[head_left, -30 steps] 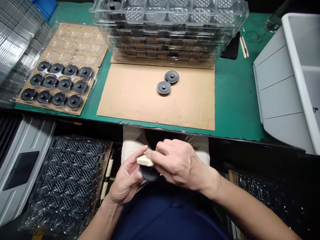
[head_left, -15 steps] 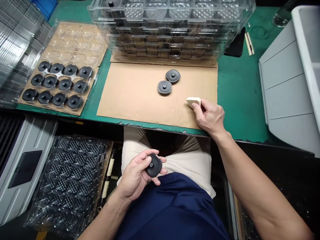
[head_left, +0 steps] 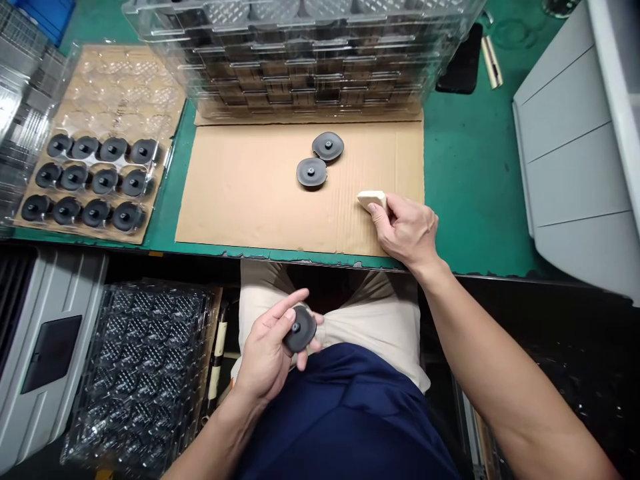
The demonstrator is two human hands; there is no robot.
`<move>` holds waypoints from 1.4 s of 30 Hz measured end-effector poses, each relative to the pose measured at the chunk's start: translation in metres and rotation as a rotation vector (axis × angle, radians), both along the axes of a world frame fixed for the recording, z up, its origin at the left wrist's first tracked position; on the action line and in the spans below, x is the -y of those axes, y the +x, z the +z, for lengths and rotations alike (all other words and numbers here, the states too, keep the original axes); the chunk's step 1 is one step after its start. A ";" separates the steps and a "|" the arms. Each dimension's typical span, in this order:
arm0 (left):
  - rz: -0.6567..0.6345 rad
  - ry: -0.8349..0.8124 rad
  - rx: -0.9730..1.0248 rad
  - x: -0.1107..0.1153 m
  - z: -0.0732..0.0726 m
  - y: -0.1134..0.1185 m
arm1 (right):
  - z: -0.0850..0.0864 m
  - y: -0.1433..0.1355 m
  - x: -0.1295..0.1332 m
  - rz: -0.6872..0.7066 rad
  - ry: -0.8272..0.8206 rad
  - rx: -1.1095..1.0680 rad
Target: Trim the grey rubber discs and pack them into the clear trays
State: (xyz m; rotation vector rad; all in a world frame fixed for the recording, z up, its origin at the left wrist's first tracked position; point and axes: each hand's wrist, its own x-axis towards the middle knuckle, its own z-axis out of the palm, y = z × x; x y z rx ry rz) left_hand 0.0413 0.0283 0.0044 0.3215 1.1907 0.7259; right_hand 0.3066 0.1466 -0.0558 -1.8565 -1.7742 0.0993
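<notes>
My left hand [head_left: 273, 347] holds a black disc [head_left: 300, 329] with a small central knob above my lap, thumb on its face and fingers beneath it. On the cardboard sheet [head_left: 240, 193], near its right front corner, my right hand [head_left: 407, 230] grips a cream-coloured block [head_left: 373, 199] between thumb and fingers. Two more discs lie on the cardboard: one [head_left: 329, 146] farther back, another [head_left: 311, 173] just in front and to the left, their edges meeting or nearly so. The underside of the held disc is hidden.
A clear tray [head_left: 120, 120] at the left holds several black discs in its front rows. Stacked clear trays [head_left: 310, 73] stand behind the cardboard. A grey bin [head_left: 575, 153] is at the right, a black flat object [head_left: 463, 63] behind. More trays [head_left: 145, 373] lie lower left.
The view has shifted, so the table items appear farther left. My left index finger has stretched out from the disc, and the disc is turned slightly. My right hand keeps its grip on the block.
</notes>
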 end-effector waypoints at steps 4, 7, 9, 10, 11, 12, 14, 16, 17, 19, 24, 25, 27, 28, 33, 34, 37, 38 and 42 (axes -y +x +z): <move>0.036 0.098 -0.011 -0.003 0.000 0.002 | 0.000 0.000 0.000 -0.003 -0.008 0.005; -0.089 0.137 -0.117 0.001 -0.004 0.000 | 0.000 0.000 -0.001 -0.001 -0.007 -0.012; -0.159 0.073 -0.173 0.004 -0.005 -0.001 | 0.000 0.000 -0.001 -0.006 -0.004 -0.023; -0.150 0.039 -0.177 0.005 -0.005 0.000 | 0.000 0.000 0.000 -0.010 -0.001 -0.025; -0.108 0.012 -0.159 0.004 -0.004 0.001 | 0.000 0.000 0.000 -0.013 0.004 -0.027; -0.046 -0.008 -0.114 0.003 -0.002 0.003 | -0.001 0.000 0.000 -0.015 0.009 -0.027; 0.085 -0.043 0.040 -0.002 0.004 0.005 | -0.001 0.000 0.000 -0.013 0.017 -0.025; 0.160 -0.094 0.206 -0.008 0.012 0.007 | -0.002 0.000 -0.001 -0.014 0.013 -0.022; 0.183 -0.115 0.268 -0.010 0.015 0.007 | -0.002 0.000 -0.001 -0.017 0.008 -0.020; 0.220 -0.134 0.336 -0.012 0.022 0.006 | -0.001 -0.001 -0.001 -0.022 -0.002 -0.020; 0.260 -0.126 0.356 -0.009 0.030 0.005 | 0.002 -0.002 0.000 -0.029 0.001 -0.020; 0.262 -0.123 0.350 -0.008 0.030 0.004 | 0.002 -0.003 0.000 -0.030 -0.002 -0.017; 0.263 -0.119 0.340 -0.007 0.030 0.004 | 0.002 -0.003 0.000 -0.032 -0.008 -0.011; 0.264 -0.120 0.336 -0.006 0.031 0.004 | 0.002 -0.003 0.000 -0.033 -0.009 -0.009; 0.255 -0.115 0.305 -0.006 0.031 0.002 | 0.001 -0.003 0.001 -0.035 -0.004 -0.008; 0.244 -0.112 0.286 -0.005 0.030 0.001 | 0.001 -0.003 0.001 -0.035 -0.001 -0.009; 0.189 -0.093 0.157 -0.002 0.025 -0.001 | 0.001 -0.003 0.001 -0.032 0.008 -0.012; 0.166 -0.079 0.104 0.000 0.022 -0.001 | 0.001 -0.003 0.001 -0.031 0.010 -0.013; 0.101 0.113 -0.161 0.008 0.012 -0.003 | 0.000 -0.003 0.001 -0.029 0.018 -0.008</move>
